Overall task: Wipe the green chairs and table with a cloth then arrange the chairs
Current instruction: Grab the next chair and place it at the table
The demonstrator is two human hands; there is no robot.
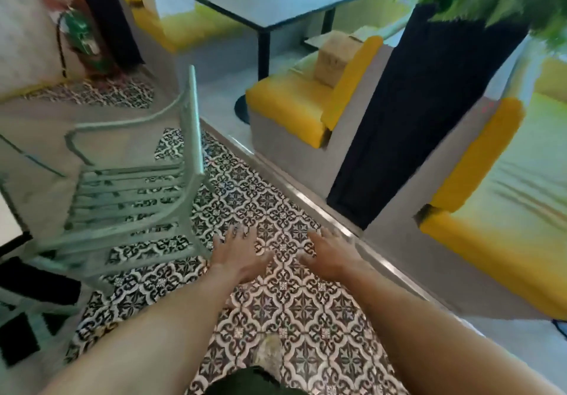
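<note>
- Green chair (129, 186) stands to my left on the patterned tile floor (306, 318), slatted seat bare, its near corner just beside my left hand (242, 256).
- Both hands are empty with fingers spread; right hand (329, 255) hovers apart from the chair. I see no cloth (perhaps out of view).
- Risk: grabbing the chair now means arranging it unwiped.
- Risk: a careless pull could swing it toward the raised step (306, 198) and the yellow bench (288, 109) beyond.
</note>
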